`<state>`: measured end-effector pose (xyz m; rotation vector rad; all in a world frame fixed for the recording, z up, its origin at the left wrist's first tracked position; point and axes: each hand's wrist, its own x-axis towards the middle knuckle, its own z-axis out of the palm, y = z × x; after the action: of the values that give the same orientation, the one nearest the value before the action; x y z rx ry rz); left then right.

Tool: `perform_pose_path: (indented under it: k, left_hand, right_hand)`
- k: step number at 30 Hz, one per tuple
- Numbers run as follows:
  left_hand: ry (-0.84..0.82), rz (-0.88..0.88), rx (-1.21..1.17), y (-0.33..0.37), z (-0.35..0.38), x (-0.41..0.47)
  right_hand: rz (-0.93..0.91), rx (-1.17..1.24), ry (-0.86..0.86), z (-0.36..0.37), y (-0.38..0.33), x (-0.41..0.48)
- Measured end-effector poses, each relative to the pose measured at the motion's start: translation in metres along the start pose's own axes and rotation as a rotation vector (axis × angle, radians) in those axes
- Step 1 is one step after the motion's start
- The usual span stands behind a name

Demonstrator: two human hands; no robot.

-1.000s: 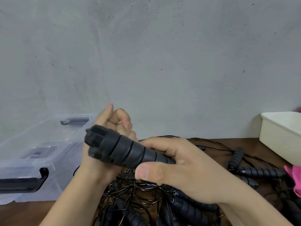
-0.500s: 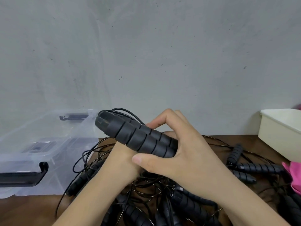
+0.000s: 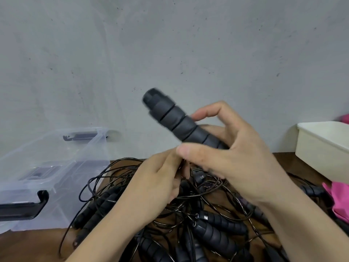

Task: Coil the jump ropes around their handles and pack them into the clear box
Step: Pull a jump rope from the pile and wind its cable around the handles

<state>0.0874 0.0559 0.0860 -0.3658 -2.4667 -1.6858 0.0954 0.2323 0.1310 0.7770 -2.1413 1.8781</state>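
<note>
My right hand [image 3: 238,159] grips a pair of black ribbed jump rope handles [image 3: 175,121], held side by side and tilted up to the left above the table. My left hand [image 3: 156,184] sits just below them, its fingers curled and pinching the thin black cord [image 3: 184,168] under the handles. Beneath both hands lies a tangled pile of black jump ropes [image 3: 213,229] with several more ribbed handles. The clear box [image 3: 47,167] stands at the left with black latch handles.
A cream plastic bin [image 3: 321,148] stands at the right edge of the wooden table [image 3: 30,246]. Something pink [image 3: 340,201] lies below it. A grey wall rises close behind the table. Loose cord loops spread toward the clear box.
The handles have swung up and to the right in my right hand. My left hand has dropped from behind the handles to below them and now pinches the cord.
</note>
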Motion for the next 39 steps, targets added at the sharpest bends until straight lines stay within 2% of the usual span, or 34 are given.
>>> perform_pose_path:
  k: [4, 8, 11, 15, 17, 20, 23, 24, 26, 28, 29, 30, 31, 34, 37, 39]
  left_hand:
    - [-0.111, 0.163, 0.069, 0.012, -0.011, -0.005]
    - [-0.146, 0.221, 0.072, 0.018, -0.038, -0.009]
    - [-0.090, 0.315, -0.026, 0.023, -0.062, -0.014]
    - [0.064, 0.446, 0.083, 0.025, -0.085, -0.017]
    - [0.151, 0.478, 0.126, 0.025, -0.089, -0.016]
    - [0.249, 0.446, 0.128, 0.020, -0.093, -0.008]
    - [0.232, 0.396, 0.109, 0.007, -0.093, 0.005]
    - [0.212, 0.395, 0.086, 0.001, -0.092, 0.010]
    - [0.161, 0.386, 0.067, -0.010, -0.089, 0.020]
    - [0.099, 0.326, 0.060, -0.020, -0.084, 0.026]
    - [0.042, 0.269, 0.048, -0.024, -0.081, 0.027]
    - [0.010, 0.202, -0.029, -0.027, -0.075, 0.029]
    - [0.005, 0.172, -0.010, -0.032, -0.070, 0.030]
    - [0.055, 0.198, 0.194, -0.032, -0.047, 0.028]
    - [-0.011, 0.172, 0.275, -0.016, -0.024, 0.020]
    - [-0.003, 0.216, 0.325, -0.014, -0.017, 0.017]
  right_hand:
    - [-0.078, -0.182, 0.205, -0.018, 0.011, 0.010]
    - [-0.078, -0.340, 0.185, -0.035, 0.017, 0.016]
    - [0.022, -0.566, 0.164, -0.045, 0.023, 0.019]
    - [0.131, -0.815, -0.078, -0.031, 0.028, 0.022]
    - [0.192, -0.828, -0.257, -0.021, 0.023, 0.017]
    - [0.170, -0.737, -0.495, -0.004, 0.008, 0.003]
    - [0.266, -0.527, -0.618, 0.023, 0.012, 0.008]
    - [0.264, -0.572, -0.699, 0.030, 0.017, 0.008]
    - [0.138, -0.569, -0.767, 0.030, 0.022, 0.000]
    - [0.063, -0.424, -0.551, 0.021, 0.004, 0.003]
    - [0.121, -0.396, -0.462, 0.016, -0.012, 0.004]
    - [0.143, -0.361, -0.426, 0.008, -0.024, -0.003]
    - [0.122, -0.297, -0.369, 0.005, -0.032, -0.006]
    - [0.045, -0.298, -0.188, -0.005, -0.035, -0.014]
    - [-0.071, -0.397, 0.033, -0.008, -0.028, -0.015]
    - [-0.109, -0.420, 0.107, -0.006, -0.024, -0.011]
